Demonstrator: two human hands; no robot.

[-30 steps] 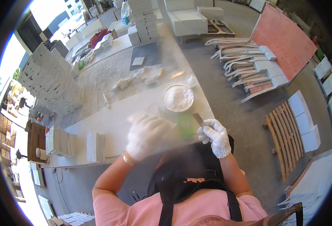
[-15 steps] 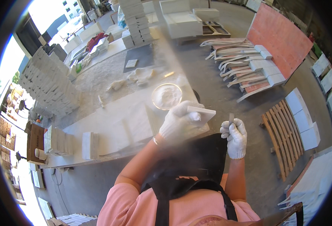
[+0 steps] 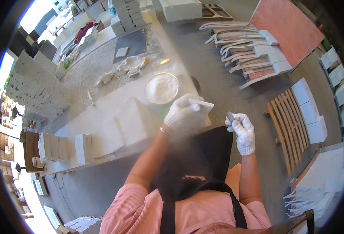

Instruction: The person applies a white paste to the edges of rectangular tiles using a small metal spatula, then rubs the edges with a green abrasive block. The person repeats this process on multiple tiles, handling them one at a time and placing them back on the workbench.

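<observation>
My left hand (image 3: pixel 179 114), in a white knitted glove, is closed around a thin white tile (image 3: pixel 203 105) above the table's near right corner. The tile is tilted, with one long edge showing. To its right, apart from it, my gloved right hand (image 3: pixel 243 134) pinches a small flat grey piece (image 3: pixel 229 116) between thumb and fingers; its exact kind is unclear. A round, pale-rimmed bowl of white powder (image 3: pixel 161 89) stands on the table just beyond my left hand. Haze, like dust, hangs around my left forearm.
The dusty table (image 3: pixel 105 132) carries short tile stacks (image 3: pixel 84 148), a tall stack (image 3: pixel 35 84), crumpled whitish gloves or cloths (image 3: pixel 132 65), a small yellow piece (image 3: pixel 164 61) and a dark mat (image 3: pixel 131 43). Right of it are a wooden pallet (image 3: pixel 289 126) and a red rack (image 3: pixel 287 33).
The view has shifted, so the table and bowl sit further left. My left hand still holds the tile. The grey piece in my right hand has tipped from upright to leaning left.
</observation>
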